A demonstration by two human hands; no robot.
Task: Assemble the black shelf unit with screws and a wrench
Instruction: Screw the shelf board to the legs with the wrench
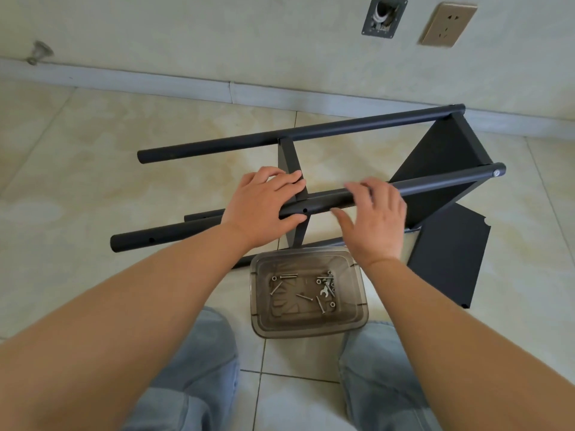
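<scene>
The black shelf unit [448,150] lies on its side on the tiled floor. Its far pole [280,136] and near pole [435,181] run left to right. Two shelf panels stand between them, one at the middle [287,154] and one at the right end. My left hand [264,203] grips the near pole where the middle panel meets it. My right hand [373,213] holds the same pole just to the right, fingers over it and thumb under. A clear plastic bin [357,321] near my knees holds several screws [303,296] and a small wrench [324,292].
A loose black shelf panel [448,259] lies flat on the floor at the right. More black poles [202,217] lie under the frame. The wall and skirting run along the back, with a socket [448,24] and an open wall box [384,17].
</scene>
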